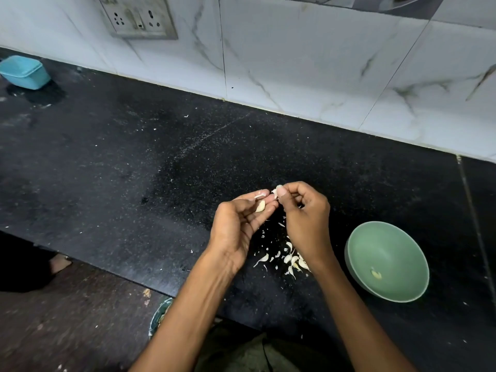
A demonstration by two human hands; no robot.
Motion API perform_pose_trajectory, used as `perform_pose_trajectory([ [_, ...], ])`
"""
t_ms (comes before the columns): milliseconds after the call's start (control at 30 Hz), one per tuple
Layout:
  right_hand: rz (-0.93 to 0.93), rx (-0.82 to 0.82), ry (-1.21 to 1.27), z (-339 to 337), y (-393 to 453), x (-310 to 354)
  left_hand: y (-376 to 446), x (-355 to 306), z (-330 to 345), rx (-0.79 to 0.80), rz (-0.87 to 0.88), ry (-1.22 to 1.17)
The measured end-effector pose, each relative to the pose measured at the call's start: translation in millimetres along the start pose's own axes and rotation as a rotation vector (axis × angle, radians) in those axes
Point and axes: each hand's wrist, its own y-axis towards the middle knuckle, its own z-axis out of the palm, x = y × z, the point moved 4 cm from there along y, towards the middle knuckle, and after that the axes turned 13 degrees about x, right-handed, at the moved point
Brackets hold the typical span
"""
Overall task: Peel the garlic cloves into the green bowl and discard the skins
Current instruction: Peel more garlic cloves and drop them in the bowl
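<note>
My left hand (239, 226) cups a pale garlic clove (260, 205) between its fingers, above the black counter. My right hand (304, 210) meets it from the right and pinches a thin white piece of skin (276, 189) between thumb and forefinger. Below the hands lies a scatter of garlic skins and cloves (291, 260) on the counter; my right wrist hides part of it. The green bowl (387, 260) stands to the right of the hands, upright, with one peeled clove (376, 273) inside.
A black speckled counter (134, 157) runs to a white marble-tiled wall (295, 63) with a socket panel (139, 17). A blue plastic box (24, 72) sits at the far left. A bin rim (159, 315) shows below the counter's front edge, over a brown floor.
</note>
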Motion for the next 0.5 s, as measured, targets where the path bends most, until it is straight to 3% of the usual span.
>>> perform_pose_trajectory([
  [167,0.184,0.154,0.105,5,16,-26,11,8,-25,-0.065,-0.026,0.041],
  [300,0.234,0.267,-0.060,21,31,-36,19,15,-49,-0.146,-0.056,0.148],
  [500,0.239,0.275,-0.285,38,53,-43,22,22,-71,-0.219,-0.138,0.318],
])
